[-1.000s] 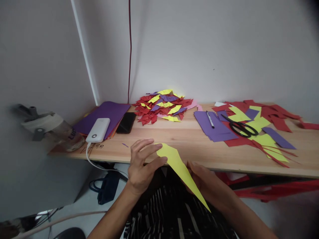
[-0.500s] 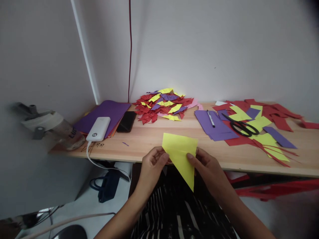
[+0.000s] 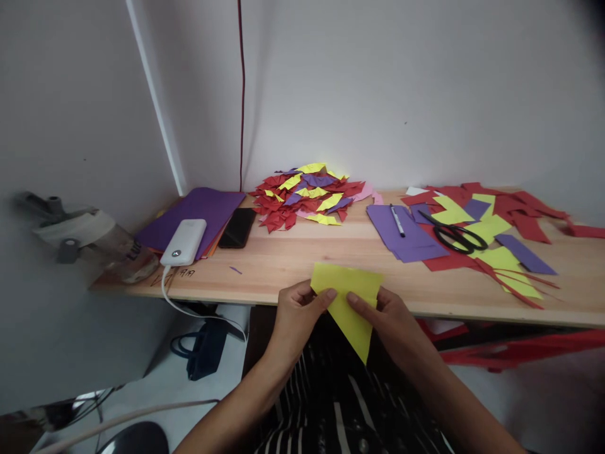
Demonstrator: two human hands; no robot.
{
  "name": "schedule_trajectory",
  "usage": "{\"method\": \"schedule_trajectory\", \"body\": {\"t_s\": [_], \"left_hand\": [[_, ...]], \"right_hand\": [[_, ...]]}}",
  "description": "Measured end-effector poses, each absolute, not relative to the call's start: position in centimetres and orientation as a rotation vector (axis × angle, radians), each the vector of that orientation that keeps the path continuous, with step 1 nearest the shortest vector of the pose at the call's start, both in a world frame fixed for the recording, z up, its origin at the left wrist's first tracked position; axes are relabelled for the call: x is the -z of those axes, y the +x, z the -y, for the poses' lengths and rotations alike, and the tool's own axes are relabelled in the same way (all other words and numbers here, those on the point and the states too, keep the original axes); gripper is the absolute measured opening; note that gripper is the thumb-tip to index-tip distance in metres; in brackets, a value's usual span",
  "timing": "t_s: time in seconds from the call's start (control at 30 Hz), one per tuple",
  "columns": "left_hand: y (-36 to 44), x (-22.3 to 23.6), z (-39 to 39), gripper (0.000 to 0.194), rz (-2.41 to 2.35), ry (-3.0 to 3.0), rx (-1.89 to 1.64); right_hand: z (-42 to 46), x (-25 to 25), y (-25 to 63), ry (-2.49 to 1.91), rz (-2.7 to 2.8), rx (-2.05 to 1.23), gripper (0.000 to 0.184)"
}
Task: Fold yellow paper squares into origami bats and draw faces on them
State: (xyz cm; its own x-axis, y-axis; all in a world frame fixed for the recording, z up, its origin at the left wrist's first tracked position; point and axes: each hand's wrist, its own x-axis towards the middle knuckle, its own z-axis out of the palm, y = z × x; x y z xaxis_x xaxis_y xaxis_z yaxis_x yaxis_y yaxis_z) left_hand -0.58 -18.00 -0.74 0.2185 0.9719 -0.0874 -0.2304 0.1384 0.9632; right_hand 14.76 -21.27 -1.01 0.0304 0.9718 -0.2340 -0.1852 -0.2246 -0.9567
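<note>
A piece of yellow paper (image 3: 353, 277), wide at the top and tapering to a point below, is held up at the table's front edge. My left hand (image 3: 300, 310) grips its left side, thumb flat on the near face and fingers behind. On the right side my right hand (image 3: 390, 315) pinches the same paper, its thumb pressed near the middle. The two thumbtips are close together. Both hands' other fingers are mostly hidden behind the paper.
On the wooden table (image 3: 302, 252) lie folded paper pieces (image 3: 307, 195), purple sheets (image 3: 401, 236) with a pen (image 3: 397, 221), black scissors (image 3: 456, 236) on coloured scraps, a phone (image 3: 237, 227) and a white power bank (image 3: 184, 242). A bottle (image 3: 113, 246) stands at left.
The yellow paper has turned from a steep slant to face me. My left hand's spread fingers have closed on its side, and my right thumb has come onto its front. The thumbs have drawn nearer.
</note>
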Motion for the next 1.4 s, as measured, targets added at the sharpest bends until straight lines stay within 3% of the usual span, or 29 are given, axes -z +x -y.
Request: {"method": "schedule_trajectory", "body": {"t_s": [0.37,0.57,0.77,1.4], "left_hand": [[-0.8,1.3,18.4,0.025,-0.958,1.099,-1.052],[-1.8,1.8,18.1,0.038,-0.969,1.068,-1.062],[-2.0,1.8,17.6,0.036,-0.953,0.997,-1.090],[-1.8,1.0,17.6,0.029,-0.930,0.960,-1.115]], "right_hand": [[21.5,0.9,14.4,-1.382,0.977,-1.344,0.036],[21.3,1.0,15.1,-1.335,1.064,-1.370,0.035],[21.1,1.3,15.9,-1.450,1.246,-1.220,0.046],[21.0,0.9,15.7,-1.421,1.300,-1.094,0.042]]}}
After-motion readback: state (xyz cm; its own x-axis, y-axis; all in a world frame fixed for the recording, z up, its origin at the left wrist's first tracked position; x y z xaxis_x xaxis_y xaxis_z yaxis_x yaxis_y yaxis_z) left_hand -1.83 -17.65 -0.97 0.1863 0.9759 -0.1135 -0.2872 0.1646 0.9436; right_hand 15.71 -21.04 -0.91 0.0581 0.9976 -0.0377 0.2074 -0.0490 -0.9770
